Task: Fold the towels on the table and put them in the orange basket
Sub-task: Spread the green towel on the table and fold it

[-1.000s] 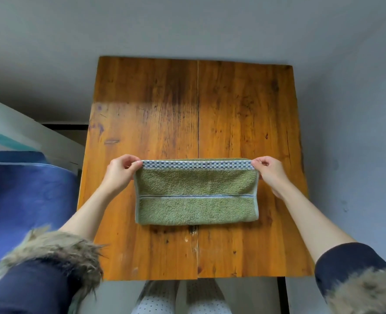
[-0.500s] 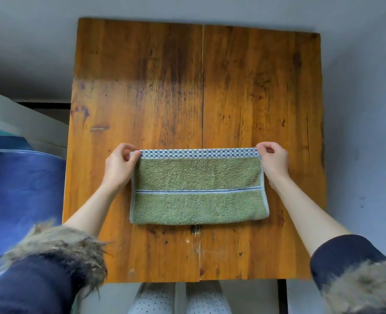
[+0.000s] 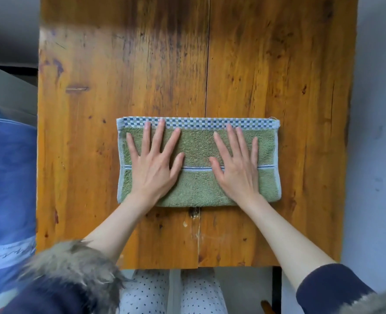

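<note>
A green towel [image 3: 197,143] with a blue-and-white checked border along its far edge lies folded into a long rectangle on the wooden table [image 3: 142,64]. My left hand [image 3: 154,164] lies flat on the towel's left half, fingers straight and spread. My right hand [image 3: 236,165] lies flat on its right half in the same way. Both palms press the cloth down. No orange basket shows in this view.
Blue fabric with a white printed band [image 3: 8,189] lies beside the table's left edge. Grey floor [image 3: 377,155] runs along the right side. My dotted trouser legs [image 3: 171,291] stand at the near edge.
Both hands let go of the towel's far corners and moved inward onto its top, fingers now flat. The view has come closer to the table.
</note>
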Demonstrator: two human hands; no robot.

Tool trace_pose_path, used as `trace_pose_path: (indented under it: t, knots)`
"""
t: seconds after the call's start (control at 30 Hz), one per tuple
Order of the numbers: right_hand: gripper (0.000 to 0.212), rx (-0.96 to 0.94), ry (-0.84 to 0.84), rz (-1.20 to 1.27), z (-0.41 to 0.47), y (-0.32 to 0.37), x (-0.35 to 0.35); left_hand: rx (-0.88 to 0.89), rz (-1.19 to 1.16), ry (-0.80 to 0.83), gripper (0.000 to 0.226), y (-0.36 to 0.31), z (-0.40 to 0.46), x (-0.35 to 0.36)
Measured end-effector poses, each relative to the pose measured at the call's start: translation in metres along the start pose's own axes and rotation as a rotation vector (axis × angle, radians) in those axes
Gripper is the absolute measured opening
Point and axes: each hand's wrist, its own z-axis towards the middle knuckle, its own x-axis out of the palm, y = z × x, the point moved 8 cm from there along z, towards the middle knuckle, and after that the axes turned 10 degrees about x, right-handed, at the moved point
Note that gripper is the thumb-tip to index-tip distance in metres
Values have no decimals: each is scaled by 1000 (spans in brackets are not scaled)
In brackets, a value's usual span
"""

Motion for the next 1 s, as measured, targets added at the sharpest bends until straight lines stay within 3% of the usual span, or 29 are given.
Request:
trace_pose_path:
  t: [0.2,0.5,0.63,0.7,0.8,0.9,1.0]
  knots:
    - [60,126,-79,24,-1,-49,-11,31,23,-21,58,23,-23,-3]
    - [59,148,-84,11,-3,-51,-11,49,-25,-70,54,25,-37,4]
    - [58,117,-125,40,-18,-19,-18,19,-256,-179,50,32,-39,-8]
    - [56,-29,-118,63,-32,21,-14,-58,-373,-304,48,43,-44,-21]
    - [53,-167,-97,47,-43,70,-1,-308,-364,-404,44,67,-62,-35]
    - [55,-69,-63,16,-33,80,12,-596,-408,-287,38,84,-76,-27]
    - [56,13,-31,-18,-30,78,21,-689,-454,-193,36,89,-79,-17]
